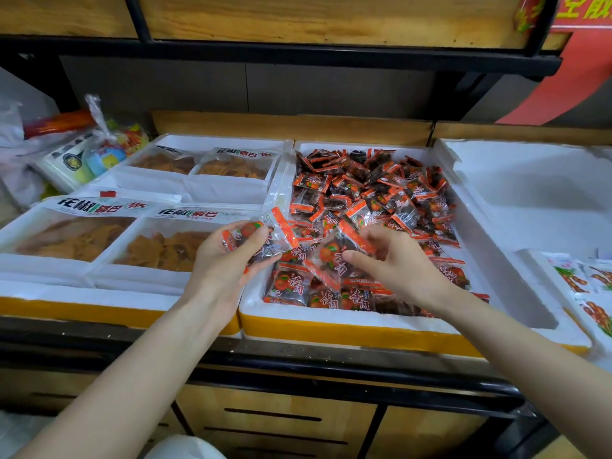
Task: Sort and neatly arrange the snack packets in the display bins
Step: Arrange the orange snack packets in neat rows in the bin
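Observation:
A white foam bin point(331, 318) in the middle holds several small orange-and-clear snack packets point(374, 193) in a loose heap. My left hand point(228, 256) grips a small bunch of these packets point(265, 233) over the bin's left wall. My right hand point(394, 260) reaches into the bin's front half and pinches one packet point(334, 256) between thumb and fingers. A neater row of packets point(318, 293) lies along the bin's front edge.
To the left, foam bins hold large clear bags of brown crisps point(165, 246). A foam bin point(530, 207) on the right shows bare white foam, with green-printed packets point(592, 286) at its far right. Plastic-bagged goods point(99, 150) sit at the back left. A shelf hangs overhead.

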`<state>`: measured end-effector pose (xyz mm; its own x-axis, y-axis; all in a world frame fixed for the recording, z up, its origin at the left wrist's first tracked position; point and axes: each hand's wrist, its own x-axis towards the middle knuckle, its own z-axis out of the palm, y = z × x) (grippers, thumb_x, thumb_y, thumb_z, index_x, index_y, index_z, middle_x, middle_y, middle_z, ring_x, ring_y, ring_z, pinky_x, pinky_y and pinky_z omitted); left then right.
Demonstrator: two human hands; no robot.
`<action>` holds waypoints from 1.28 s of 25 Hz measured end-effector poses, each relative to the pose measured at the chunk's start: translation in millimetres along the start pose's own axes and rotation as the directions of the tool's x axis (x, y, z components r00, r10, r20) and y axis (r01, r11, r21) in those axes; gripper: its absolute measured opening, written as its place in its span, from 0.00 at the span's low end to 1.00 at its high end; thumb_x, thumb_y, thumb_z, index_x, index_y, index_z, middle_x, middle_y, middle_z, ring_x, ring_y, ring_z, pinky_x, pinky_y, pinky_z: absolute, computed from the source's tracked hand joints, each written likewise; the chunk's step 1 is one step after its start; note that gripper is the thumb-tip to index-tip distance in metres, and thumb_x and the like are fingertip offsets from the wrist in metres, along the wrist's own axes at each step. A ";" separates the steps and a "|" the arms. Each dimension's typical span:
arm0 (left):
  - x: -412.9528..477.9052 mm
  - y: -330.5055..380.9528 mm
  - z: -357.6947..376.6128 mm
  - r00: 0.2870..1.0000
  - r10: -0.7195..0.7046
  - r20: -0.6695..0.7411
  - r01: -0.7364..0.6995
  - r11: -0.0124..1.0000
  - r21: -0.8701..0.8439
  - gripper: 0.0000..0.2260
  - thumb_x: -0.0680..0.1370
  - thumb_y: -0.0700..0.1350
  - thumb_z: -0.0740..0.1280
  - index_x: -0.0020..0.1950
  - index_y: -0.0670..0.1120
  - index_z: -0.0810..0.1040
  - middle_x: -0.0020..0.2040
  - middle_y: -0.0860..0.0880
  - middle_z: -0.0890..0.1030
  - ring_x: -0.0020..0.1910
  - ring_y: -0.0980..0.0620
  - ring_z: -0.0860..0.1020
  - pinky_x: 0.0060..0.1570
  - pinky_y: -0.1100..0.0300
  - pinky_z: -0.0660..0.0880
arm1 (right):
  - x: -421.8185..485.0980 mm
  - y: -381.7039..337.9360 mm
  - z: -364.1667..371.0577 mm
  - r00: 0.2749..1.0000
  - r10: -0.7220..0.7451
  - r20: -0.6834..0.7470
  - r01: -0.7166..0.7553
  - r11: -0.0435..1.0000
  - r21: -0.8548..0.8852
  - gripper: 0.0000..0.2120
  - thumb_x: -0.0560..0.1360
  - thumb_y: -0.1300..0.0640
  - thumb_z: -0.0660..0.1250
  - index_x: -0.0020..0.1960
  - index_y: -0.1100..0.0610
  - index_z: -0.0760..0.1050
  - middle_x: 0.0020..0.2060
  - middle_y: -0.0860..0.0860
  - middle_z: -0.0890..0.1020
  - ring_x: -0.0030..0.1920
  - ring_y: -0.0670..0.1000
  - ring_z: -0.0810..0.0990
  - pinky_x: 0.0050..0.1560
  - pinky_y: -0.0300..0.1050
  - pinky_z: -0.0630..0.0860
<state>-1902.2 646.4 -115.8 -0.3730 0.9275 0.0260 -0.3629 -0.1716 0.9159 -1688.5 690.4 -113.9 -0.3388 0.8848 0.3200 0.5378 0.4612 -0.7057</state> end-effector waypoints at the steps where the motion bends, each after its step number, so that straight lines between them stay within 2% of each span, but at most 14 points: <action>1: -0.6 -1.1 0.0 1.000 0.004 0.004 -0.004 1.000 0.000 0.07 0.75 0.36 0.68 0.51 0.42 0.77 0.44 0.47 0.82 0.39 0.56 0.83 0.41 0.58 0.82 | 1.7 0.7 2.1 0.996 0.042 0.076 -0.042 0.999 0.000 0.04 0.76 0.53 0.66 0.45 0.53 0.76 0.34 0.49 0.81 0.33 0.45 0.80 0.36 0.41 0.78; 3: -1.1 -2.7 -0.5 1.000 0.011 -0.001 -0.011 1.000 0.006 0.09 0.74 0.36 0.69 0.54 0.42 0.76 0.46 0.47 0.82 0.41 0.56 0.83 0.45 0.57 0.81 | 6.0 3.4 6.2 0.973 0.117 0.197 -0.102 0.991 -0.085 0.09 0.78 0.52 0.63 0.46 0.58 0.76 0.31 0.50 0.79 0.30 0.42 0.79 0.35 0.37 0.77; 5: -0.7 -4.0 -1.1 1.000 0.008 0.001 -0.008 1.000 0.016 0.10 0.74 0.37 0.69 0.54 0.42 0.76 0.47 0.46 0.82 0.43 0.55 0.83 0.45 0.57 0.81 | 11.1 4.6 11.5 0.957 0.150 0.247 -0.099 0.973 -0.206 0.13 0.79 0.51 0.61 0.47 0.62 0.75 0.32 0.53 0.79 0.30 0.46 0.79 0.36 0.38 0.75; 8: -0.9 -6.4 -2.5 1.000 0.007 0.015 -0.008 0.999 0.051 0.07 0.72 0.37 0.70 0.50 0.43 0.79 0.43 0.47 0.84 0.41 0.54 0.83 0.44 0.56 0.81 | 14.3 2.5 22.0 0.941 0.154 0.301 -0.078 0.965 -0.250 0.10 0.80 0.53 0.60 0.51 0.60 0.71 0.32 0.52 0.76 0.31 0.49 0.77 0.38 0.44 0.76; 11: 0.0 -7.6 -3.9 1.000 -0.004 -0.003 0.005 0.995 0.102 0.09 0.71 0.38 0.72 0.50 0.44 0.79 0.44 0.46 0.84 0.43 0.52 0.83 0.43 0.58 0.80 | 15.2 0.6 24.9 0.935 0.138 0.325 -0.043 0.958 -0.282 0.07 0.80 0.54 0.59 0.49 0.57 0.71 0.31 0.50 0.75 0.29 0.46 0.78 0.40 0.46 0.77; 13: -0.2 -7.1 -4.0 1.000 -0.014 -0.005 0.015 0.994 0.104 0.11 0.70 0.39 0.72 0.52 0.43 0.79 0.46 0.45 0.83 0.44 0.51 0.82 0.44 0.57 0.80 | 15.0 3.9 27.0 0.942 0.121 0.312 -0.012 0.944 -0.329 0.10 0.80 0.55 0.59 0.50 0.61 0.75 0.31 0.52 0.77 0.31 0.49 0.80 0.42 0.47 0.77; 15: -2.0 -6.8 -1.8 1.000 -0.016 0.002 0.015 0.995 0.098 0.11 0.71 0.39 0.72 0.52 0.43 0.78 0.46 0.44 0.83 0.44 0.50 0.82 0.44 0.56 0.80 | 14.7 9.0 32.0 0.967 0.075 0.243 0.020 0.930 -0.368 0.11 0.80 0.55 0.60 0.54 0.62 0.76 0.39 0.55 0.81 0.36 0.53 0.79 0.45 0.48 0.77; 18: -5.1 -7.2 3.4 0.999 -0.034 0.005 0.034 0.996 0.085 0.09 0.71 0.38 0.72 0.48 0.44 0.77 0.45 0.44 0.82 0.40 0.51 0.82 0.37 0.60 0.81 | 13.1 11.9 38.3 0.989 0.012 0.147 0.038 0.943 -0.331 0.10 0.78 0.55 0.64 0.56 0.61 0.73 0.49 0.56 0.79 0.41 0.50 0.75 0.42 0.40 0.70; 21: -6.7 -7.7 7.9 0.998 -0.050 0.028 0.046 0.993 0.110 0.11 0.69 0.40 0.74 0.48 0.44 0.75 0.51 0.40 0.81 0.46 0.46 0.82 0.45 0.53 0.80 | 10.1 11.3 38.0 0.989 -0.042 0.144 0.094 0.919 -0.382 0.11 0.77 0.54 0.65 0.57 0.59 0.75 0.52 0.55 0.79 0.43 0.48 0.74 0.42 0.37 0.67; 23: -8.1 -9.2 10.8 0.997 -0.046 0.061 0.040 0.994 0.106 0.13 0.68 0.41 0.74 0.47 0.44 0.74 0.52 0.40 0.80 0.47 0.46 0.81 0.44 0.52 0.80 | 5.7 5.3 32.2 0.989 -0.094 0.110 0.131 0.904 -0.407 0.13 0.78 0.53 0.63 0.60 0.57 0.75 0.53 0.52 0.78 0.43 0.46 0.74 0.44 0.36 0.68; 24: -9.2 -10.6 12.9 0.996 -0.047 0.078 0.038 0.994 0.105 0.14 0.67 0.41 0.74 0.48 0.44 0.73 0.52 0.39 0.80 0.47 0.46 0.81 0.46 0.50 0.80 | 2.7 -0.4 28.4 0.993 -0.103 0.059 0.117 0.938 -0.327 0.13 0.79 0.52 0.62 0.60 0.57 0.75 0.51 0.51 0.79 0.42 0.45 0.76 0.42 0.34 0.70; 26: -10.4 -14.0 19.1 0.993 -0.045 0.106 0.028 0.987 0.157 0.15 0.66 0.43 0.75 0.48 0.45 0.73 0.53 0.38 0.80 0.51 0.44 0.81 0.55 0.44 0.77 | -3.1 -16.2 20.2 1.000 -0.014 0.015 0.013 0.995 0.094 0.14 0.80 0.51 0.58 0.56 0.59 0.75 0.46 0.53 0.80 0.36 0.45 0.78 0.36 0.35 0.75; 28: -11.8 -17.4 28.2 0.985 -0.036 0.166 -0.006 0.970 0.245 0.14 0.69 0.44 0.75 0.49 0.45 0.74 0.50 0.41 0.81 0.52 0.44 0.81 0.57 0.44 0.76 | -8.3 -30.3 12.4 0.995 0.062 0.082 -0.089 0.920 0.381 0.13 0.79 0.51 0.58 0.51 0.60 0.75 0.40 0.54 0.79 0.35 0.46 0.78 0.33 0.39 0.78; 32: -10.3 -26.7 49.3 0.940 0.011 0.342 -0.175 0.875 0.452 0.15 0.72 0.50 0.73 0.53 0.45 0.76 0.45 0.50 0.80 0.46 0.54 0.80 0.48 0.58 0.76 | -14.5 -28.4 -4.4 0.983 0.153 0.100 -0.181 0.889 0.421 0.09 0.78 0.56 0.63 0.40 0.57 0.75 0.28 0.49 0.72 0.27 0.41 0.72 0.27 0.35 0.75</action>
<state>-1846.5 657.9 -120.7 -0.0625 0.9832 0.1714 0.1342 -0.1619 0.9776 -1695.5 664.8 -95.7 -0.3277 0.9338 0.1435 0.2143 0.2213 -0.9514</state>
